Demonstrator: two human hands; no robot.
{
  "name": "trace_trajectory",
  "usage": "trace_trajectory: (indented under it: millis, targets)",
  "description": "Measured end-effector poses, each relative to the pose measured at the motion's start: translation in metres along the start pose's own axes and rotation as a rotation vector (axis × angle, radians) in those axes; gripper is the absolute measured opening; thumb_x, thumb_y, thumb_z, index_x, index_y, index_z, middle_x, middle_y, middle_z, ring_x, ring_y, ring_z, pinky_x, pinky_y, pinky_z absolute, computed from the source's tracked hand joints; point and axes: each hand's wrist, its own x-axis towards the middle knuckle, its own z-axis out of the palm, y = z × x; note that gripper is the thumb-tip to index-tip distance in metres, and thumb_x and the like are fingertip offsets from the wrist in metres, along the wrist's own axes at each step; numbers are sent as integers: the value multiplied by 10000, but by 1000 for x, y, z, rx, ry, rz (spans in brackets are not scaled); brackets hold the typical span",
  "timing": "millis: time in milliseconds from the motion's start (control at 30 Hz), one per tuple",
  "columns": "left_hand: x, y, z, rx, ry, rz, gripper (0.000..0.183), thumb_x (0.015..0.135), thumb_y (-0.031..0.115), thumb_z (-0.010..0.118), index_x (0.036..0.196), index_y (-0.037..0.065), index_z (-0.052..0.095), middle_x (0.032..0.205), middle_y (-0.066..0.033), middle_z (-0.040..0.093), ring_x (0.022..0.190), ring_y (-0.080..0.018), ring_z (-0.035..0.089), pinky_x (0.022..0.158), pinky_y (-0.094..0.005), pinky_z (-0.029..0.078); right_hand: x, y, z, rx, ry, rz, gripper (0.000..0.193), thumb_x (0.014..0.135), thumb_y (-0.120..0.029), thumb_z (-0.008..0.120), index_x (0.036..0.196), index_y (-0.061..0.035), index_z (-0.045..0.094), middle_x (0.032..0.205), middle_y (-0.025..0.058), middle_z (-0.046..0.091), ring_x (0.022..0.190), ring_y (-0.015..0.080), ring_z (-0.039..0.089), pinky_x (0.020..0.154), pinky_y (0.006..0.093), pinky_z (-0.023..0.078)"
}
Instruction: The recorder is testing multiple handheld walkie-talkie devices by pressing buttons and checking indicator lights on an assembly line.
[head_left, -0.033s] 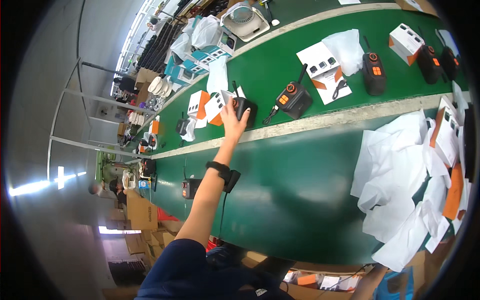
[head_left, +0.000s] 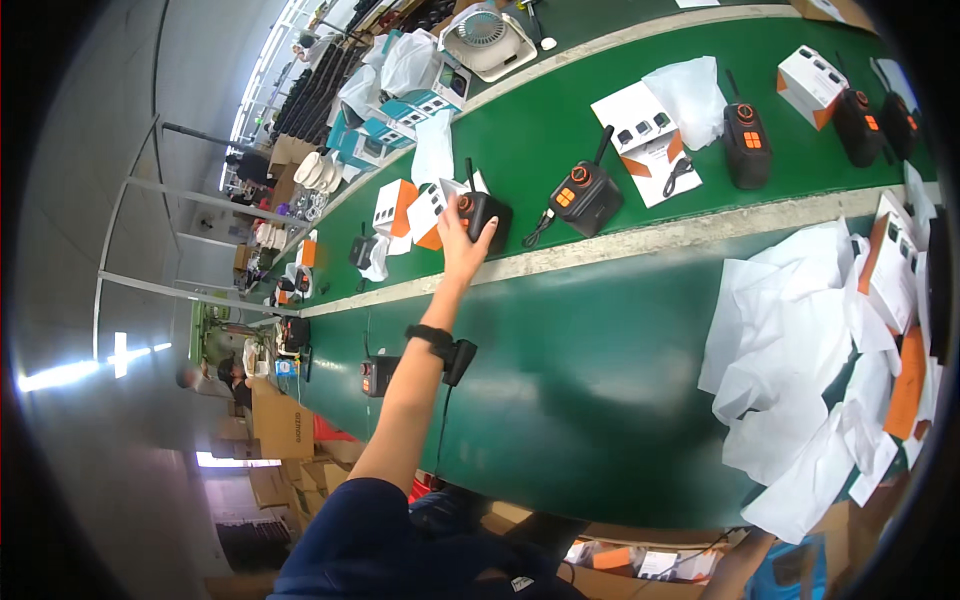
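Note:
My left hand (head_left: 465,250) reaches across to a black boxy device (head_left: 487,215) with an orange-ringed knob and a stubby antenna. Fingers and thumb wrap round its near side. The device stands on the far green belt, beside a white-and-orange carton (head_left: 428,212). A dark camera-like unit on a strap (head_left: 447,350) sits on my left wrist, with a cable hanging from it. At the lower right, part of my right arm (head_left: 745,562) shows below the table edge. Its fingers are hidden near crumpled white bags (head_left: 780,350).
More black devices with orange buttons (head_left: 586,197) stand along the far belt, with cartons and a coiled cable (head_left: 678,178). Another lies on the near green surface (head_left: 378,375). A pale concrete-like strip (head_left: 640,242) divides the surfaces. A white fan (head_left: 488,42) stands at the back.

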Motion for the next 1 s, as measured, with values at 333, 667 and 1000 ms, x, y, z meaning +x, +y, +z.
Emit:
trace_trajectory:
  millis: [333,667,1000]
  targets:
    - [-113,-54,-182,840,105,-394,929,641,459,783,1382,114,343,1378,-253,312,1256,-424,332,1020,-522,299,-3,-19,21,23,-42,-34,454,740,-273,682,1143,-84,592,1153,226,599,1093,345,568,921,434,467]
    - [-237,-159,-232,285,-173,-732,935,609,239,851,1306,37,261,1212,-247,455,1065,-370,515,915,-424,435,-8,-22,46,35,-29,-46,448,745,-266,680,1145,-82,595,1152,227,602,1085,346,574,916,431,470]
    - [-234,-173,-239,347,-180,-624,936,628,200,838,1325,7,245,1186,-240,469,1115,-386,469,958,-448,388,-36,-43,64,31,2,-52,442,750,-258,679,1146,-79,597,1152,228,605,1077,348,581,912,429,473]
